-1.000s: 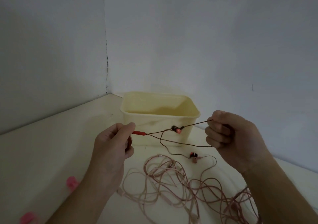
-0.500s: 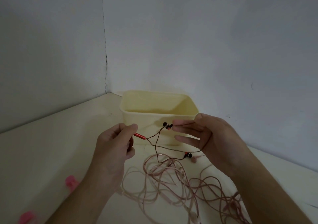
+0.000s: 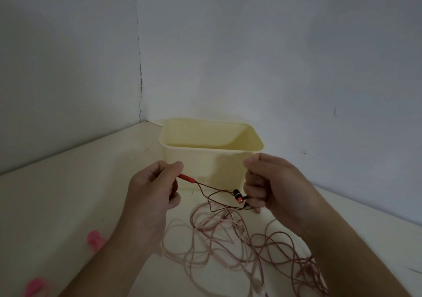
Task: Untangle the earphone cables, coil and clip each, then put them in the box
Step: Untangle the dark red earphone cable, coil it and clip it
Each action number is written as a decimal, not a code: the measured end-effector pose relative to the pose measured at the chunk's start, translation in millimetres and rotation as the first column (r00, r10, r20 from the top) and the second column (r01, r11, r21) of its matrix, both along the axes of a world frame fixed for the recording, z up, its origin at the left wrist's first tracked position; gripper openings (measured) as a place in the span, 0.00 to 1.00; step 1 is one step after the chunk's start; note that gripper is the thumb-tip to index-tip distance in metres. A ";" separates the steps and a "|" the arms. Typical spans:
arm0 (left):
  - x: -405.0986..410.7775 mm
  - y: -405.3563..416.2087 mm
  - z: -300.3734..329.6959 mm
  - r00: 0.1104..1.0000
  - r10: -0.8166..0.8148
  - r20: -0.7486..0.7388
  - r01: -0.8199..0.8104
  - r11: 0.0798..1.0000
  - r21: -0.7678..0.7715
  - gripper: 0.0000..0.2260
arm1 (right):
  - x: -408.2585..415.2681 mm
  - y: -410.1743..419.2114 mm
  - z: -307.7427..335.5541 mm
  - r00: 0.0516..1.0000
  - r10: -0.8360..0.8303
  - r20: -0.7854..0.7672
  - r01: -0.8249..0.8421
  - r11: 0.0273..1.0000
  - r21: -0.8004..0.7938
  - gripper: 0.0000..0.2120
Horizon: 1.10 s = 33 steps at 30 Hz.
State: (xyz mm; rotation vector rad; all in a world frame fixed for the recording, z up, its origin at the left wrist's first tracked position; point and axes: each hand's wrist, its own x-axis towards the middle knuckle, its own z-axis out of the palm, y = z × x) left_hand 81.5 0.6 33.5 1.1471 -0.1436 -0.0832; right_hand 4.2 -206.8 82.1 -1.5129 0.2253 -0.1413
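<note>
While both hands' fingers pinch dark earphone cable [image 3: 214, 190], left hand [image 3: 153, 189], right hand [image 3: 271, 182], no readable writing

box [image 3: 211, 171] blocks ahead; pink cable tangle [image 3: 239, 242] underneath.

One view only, worn on the person's head, looking forward and down into a corner where two walls [image 3: 251, 45] meet. It sits close over the desk [image 3: 68, 194]: both forearms run in from the bottom edge, the left hand [image 3: 150, 187] and right hand [image 3: 271, 182] near mid-frame. The box [image 3: 212, 150] stands just beyond them. Wide-angle lens, so the desk edges splay outward.
</note>
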 end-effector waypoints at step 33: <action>-1.5 -1.9 -2.6 0.997 0.008 0.082 -0.015 0.996 0.087 0.21 | -5.1 24.7 -3.0 0.999 -0.031 0.029 0.042 0.681 -0.731 0.10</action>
